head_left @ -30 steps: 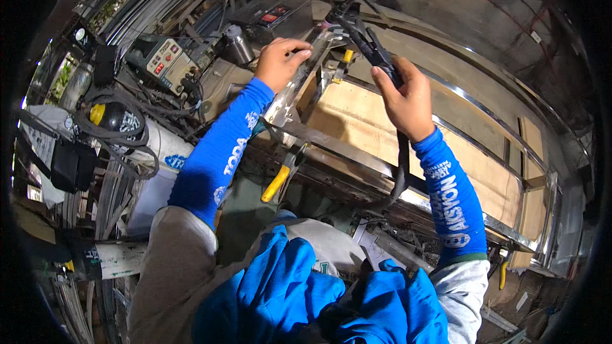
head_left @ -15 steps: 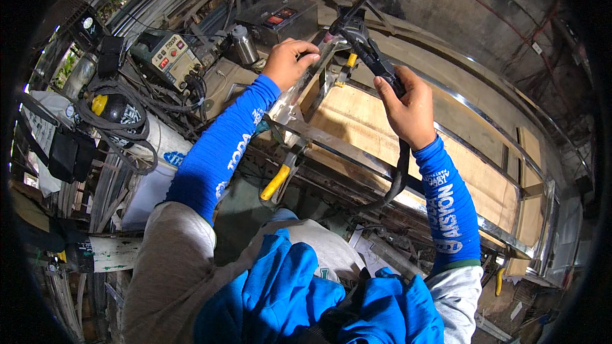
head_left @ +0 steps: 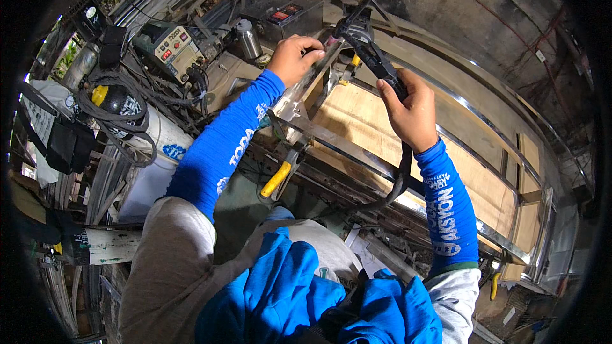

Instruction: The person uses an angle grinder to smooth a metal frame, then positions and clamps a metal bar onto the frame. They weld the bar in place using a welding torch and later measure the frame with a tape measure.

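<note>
My right hand (head_left: 411,108) is wrapped round the handle of a black TIG welding torch (head_left: 371,56), and its cable (head_left: 400,181) hangs below. Close to the torch's pink nozzle (head_left: 330,42), my left hand (head_left: 294,60) has thumb and fingers curled together; anything in them is too small to make out. Under both hands lies a shiny metal frame (head_left: 357,143) of square tubing, over a plywood sheet (head_left: 366,120). One clamp with a yellow handle (head_left: 276,179) grips the frame's near left corner. Another yellow clamp handle (head_left: 355,61) shows farther back.
To the left stand a welding machine (head_left: 173,49) and a white gas cylinder (head_left: 158,132) draped with coiled hoses. A steel flask (head_left: 248,39) and a dark metal box (head_left: 288,15) sit behind my left hand. The frame stretches far to the right, beside a concrete wall (head_left: 484,13).
The view has shifted slightly. My left hand has moved a little to the right, nearer the torch nozzle; my right hand keeps its hold on the torch.
</note>
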`<state>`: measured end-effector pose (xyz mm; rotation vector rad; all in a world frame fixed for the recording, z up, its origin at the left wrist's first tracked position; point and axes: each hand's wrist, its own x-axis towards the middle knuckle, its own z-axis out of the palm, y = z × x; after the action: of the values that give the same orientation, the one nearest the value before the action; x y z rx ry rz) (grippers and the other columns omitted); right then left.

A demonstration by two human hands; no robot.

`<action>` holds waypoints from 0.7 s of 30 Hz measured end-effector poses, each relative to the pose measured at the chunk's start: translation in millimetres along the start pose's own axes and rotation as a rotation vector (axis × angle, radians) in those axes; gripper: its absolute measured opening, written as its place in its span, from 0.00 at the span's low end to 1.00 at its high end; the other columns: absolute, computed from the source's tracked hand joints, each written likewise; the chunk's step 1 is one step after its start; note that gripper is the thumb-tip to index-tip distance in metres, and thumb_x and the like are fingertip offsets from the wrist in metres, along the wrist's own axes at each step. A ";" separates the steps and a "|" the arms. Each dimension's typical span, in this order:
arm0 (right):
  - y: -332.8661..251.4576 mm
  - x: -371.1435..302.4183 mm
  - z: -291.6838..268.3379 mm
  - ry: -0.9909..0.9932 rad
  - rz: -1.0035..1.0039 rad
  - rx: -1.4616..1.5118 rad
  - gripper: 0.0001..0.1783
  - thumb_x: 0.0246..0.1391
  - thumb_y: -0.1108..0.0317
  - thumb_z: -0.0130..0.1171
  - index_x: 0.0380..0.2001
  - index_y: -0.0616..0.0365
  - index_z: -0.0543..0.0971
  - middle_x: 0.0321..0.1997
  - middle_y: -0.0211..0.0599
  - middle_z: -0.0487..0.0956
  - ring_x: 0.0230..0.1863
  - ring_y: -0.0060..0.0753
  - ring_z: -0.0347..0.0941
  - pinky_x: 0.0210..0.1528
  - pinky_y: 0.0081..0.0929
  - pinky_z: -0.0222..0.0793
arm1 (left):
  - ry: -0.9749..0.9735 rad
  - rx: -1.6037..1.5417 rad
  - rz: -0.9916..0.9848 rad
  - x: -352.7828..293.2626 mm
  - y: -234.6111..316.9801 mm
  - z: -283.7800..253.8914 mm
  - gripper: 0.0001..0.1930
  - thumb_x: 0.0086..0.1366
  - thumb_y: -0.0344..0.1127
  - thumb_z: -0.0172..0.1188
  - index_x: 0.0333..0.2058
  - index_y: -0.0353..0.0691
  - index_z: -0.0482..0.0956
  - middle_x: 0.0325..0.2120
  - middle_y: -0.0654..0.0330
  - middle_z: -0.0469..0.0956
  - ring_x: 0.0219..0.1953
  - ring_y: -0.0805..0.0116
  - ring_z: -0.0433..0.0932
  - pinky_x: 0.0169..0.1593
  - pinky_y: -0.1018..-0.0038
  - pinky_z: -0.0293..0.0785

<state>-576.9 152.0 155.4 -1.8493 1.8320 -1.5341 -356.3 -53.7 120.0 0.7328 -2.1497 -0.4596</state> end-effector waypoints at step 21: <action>-4.7 -0.4 8.6 -0.118 0.025 -0.126 0.19 0.59 0.59 0.67 0.29 0.68 0.79 0.18 0.57 0.73 0.17 0.51 0.72 0.24 0.41 0.66 | -0.030 -0.214 -0.139 -0.2 2.1 2.7 0.30 0.59 0.25 0.66 0.62 0.38 0.74 0.38 0.55 0.85 0.43 0.64 0.84 0.53 0.67 0.77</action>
<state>-567.6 148.9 154.3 -1.9175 1.9296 -1.2996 -359.1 -51.7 119.4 0.7599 -2.0448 -0.7659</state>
